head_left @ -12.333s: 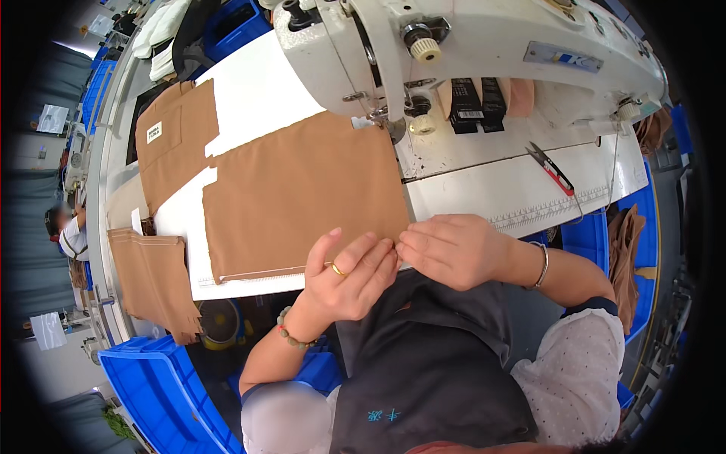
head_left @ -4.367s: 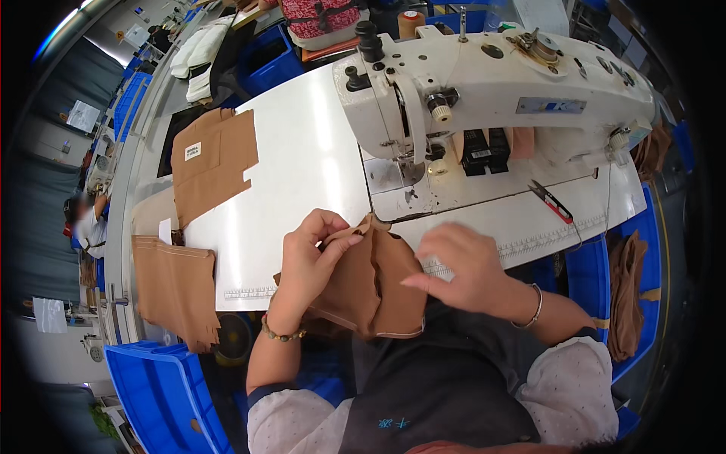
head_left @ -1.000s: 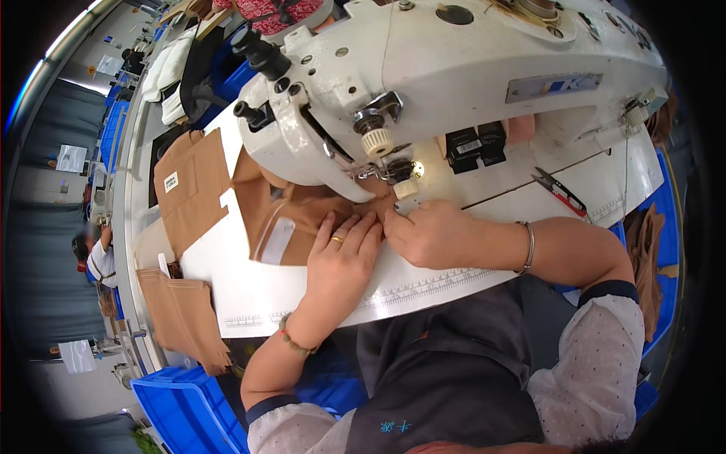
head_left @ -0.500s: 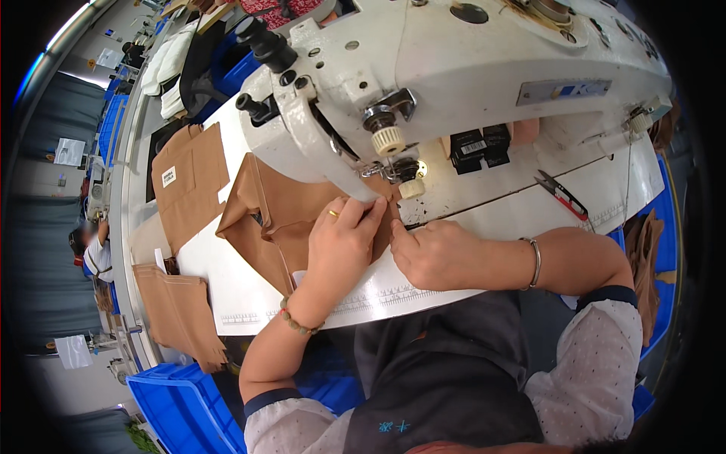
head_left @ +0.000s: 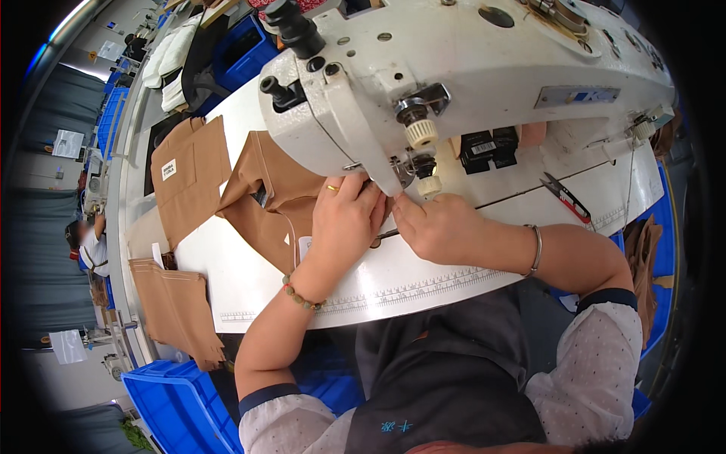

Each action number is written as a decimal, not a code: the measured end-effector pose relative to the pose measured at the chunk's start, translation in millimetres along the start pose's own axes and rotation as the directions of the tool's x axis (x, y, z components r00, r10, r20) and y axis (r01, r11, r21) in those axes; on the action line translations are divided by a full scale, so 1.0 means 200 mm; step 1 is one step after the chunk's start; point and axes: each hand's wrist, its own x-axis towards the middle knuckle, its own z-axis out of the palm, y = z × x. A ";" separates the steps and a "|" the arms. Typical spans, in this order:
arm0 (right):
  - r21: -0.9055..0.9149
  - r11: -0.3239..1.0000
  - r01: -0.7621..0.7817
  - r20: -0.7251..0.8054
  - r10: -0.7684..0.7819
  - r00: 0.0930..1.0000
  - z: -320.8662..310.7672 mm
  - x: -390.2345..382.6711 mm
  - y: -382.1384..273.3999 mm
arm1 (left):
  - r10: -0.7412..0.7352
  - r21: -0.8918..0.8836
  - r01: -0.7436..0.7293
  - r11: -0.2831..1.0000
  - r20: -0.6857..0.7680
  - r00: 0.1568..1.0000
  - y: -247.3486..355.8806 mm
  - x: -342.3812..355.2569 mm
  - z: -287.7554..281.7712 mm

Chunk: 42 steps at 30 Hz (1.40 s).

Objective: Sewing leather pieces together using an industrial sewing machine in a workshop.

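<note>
A brown cloth piece, folded and stitched along its seams, lies under the head of a white sewing machine. My left hand, ring on one finger, presses and grips the cloth just left of the needle area. Close beside it, my right hand is closed, its thumb and forefinger pinched at the cloth's edge by the presser foot. The machine head and my fingers hide the needle and most of the gripped edge. A white tag shows by my left wrist.
Red-handled thread snips and a black box lie to the right. More brown pieces rest at the left. Blue bins stand below the table, whose front edge carries a ruler strip. Another person is far left.
Both hands have moved farther from me, up to the machine head, and the cloth has shifted that way too. The right fingertips are now tighter against the presser foot area. The view has shifted slightly.
</note>
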 end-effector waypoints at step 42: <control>0.145 0.989 -0.037 0.041 0.031 0.999 0.01 0.02 0.05 | -0.489 0.249 0.570 0.783 -0.320 0.811 -0.63 -0.08 -0.84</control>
